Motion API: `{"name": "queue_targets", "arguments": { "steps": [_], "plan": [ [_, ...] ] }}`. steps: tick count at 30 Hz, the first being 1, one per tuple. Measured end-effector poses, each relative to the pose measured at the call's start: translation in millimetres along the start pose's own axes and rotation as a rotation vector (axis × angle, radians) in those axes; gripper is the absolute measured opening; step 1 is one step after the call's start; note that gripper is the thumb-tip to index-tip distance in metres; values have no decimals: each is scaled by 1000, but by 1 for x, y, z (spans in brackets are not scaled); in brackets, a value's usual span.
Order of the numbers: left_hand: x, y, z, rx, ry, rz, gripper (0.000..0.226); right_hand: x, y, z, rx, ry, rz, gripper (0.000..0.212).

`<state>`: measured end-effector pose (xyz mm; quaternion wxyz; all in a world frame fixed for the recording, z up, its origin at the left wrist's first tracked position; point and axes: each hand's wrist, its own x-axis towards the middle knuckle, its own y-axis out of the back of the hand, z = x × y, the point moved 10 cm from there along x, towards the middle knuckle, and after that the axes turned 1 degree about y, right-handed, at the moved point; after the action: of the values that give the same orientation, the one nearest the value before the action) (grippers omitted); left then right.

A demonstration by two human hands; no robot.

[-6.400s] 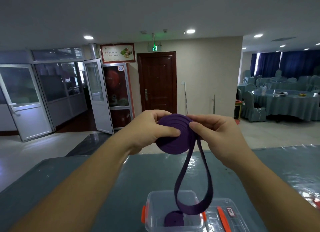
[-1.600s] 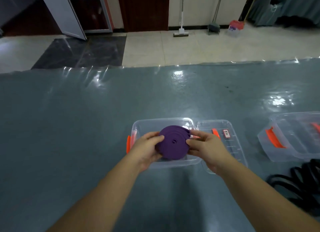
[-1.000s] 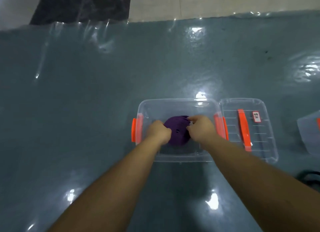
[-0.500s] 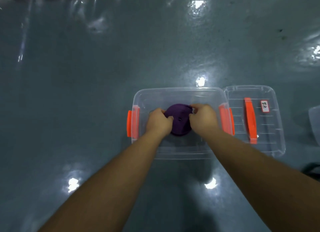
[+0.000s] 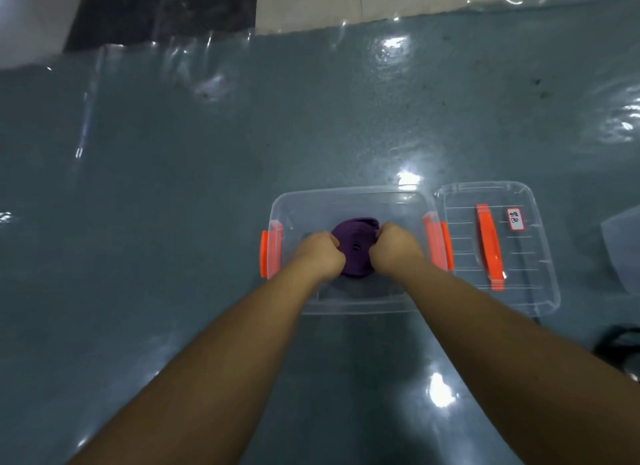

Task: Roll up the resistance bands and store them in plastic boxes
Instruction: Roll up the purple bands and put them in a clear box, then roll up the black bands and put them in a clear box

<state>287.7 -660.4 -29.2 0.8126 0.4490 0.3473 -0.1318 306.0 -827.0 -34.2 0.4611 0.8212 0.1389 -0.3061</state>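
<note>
A purple resistance band (image 5: 354, 246), rolled into a tight coil, sits low inside a clear plastic box (image 5: 346, 201) with orange side latches. Both my hands are down in the box. My left hand (image 5: 320, 253) grips the coil's left side and my right hand (image 5: 393, 248) grips its right side, fingers curled over its edges. The lower part of the coil is hidden between my hands. The box's clear lid (image 5: 498, 249), with an orange handle and a white label, lies flat just right of the box.
The box stands on a glossy teal table cover (image 5: 173, 204). Part of another clear box (image 5: 623, 249) shows at the right edge. Black bands (image 5: 620, 346) lie at the lower right edge. The table's far edge and a tiled floor run along the top.
Earlier I held the coil up with a loose tail hanging. Since then the fully rolled band came down into the box; in the last half second my hands pressed slightly deeper.
</note>
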Motion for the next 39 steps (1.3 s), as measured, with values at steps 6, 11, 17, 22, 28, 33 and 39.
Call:
{"name": "queue_targets", "arguments": {
  "steps": [6, 11, 17, 22, 28, 33, 39],
  "plan": [
    [-54, 8, 8, 89, -55, -107, 46, -40, 12, -15, -12, 167, -59, 43],
    [-115, 28, 17, 116, -140, 111, 40, -100, 35, -27, -64, 398, 132, 48],
    [-177, 10, 24, 88, -217, 356, 34, -165, 42, 10, -142, 456, 302, 45],
    [-211, -38, 28, 18, -249, 386, 30, -216, 32, 89, -104, 351, 356, 41],
    [-215, -149, 25, 80, -290, 119, 33, -265, -6, 216, -71, -2, 252, 50],
    [-228, -225, 35, 204, -334, -58, 42, -311, -20, 314, 35, -220, 227, 51],
    [-247, -284, 88, 343, -459, -226, 48, -355, 9, 385, 245, -356, 339, 52]
  ]
}}
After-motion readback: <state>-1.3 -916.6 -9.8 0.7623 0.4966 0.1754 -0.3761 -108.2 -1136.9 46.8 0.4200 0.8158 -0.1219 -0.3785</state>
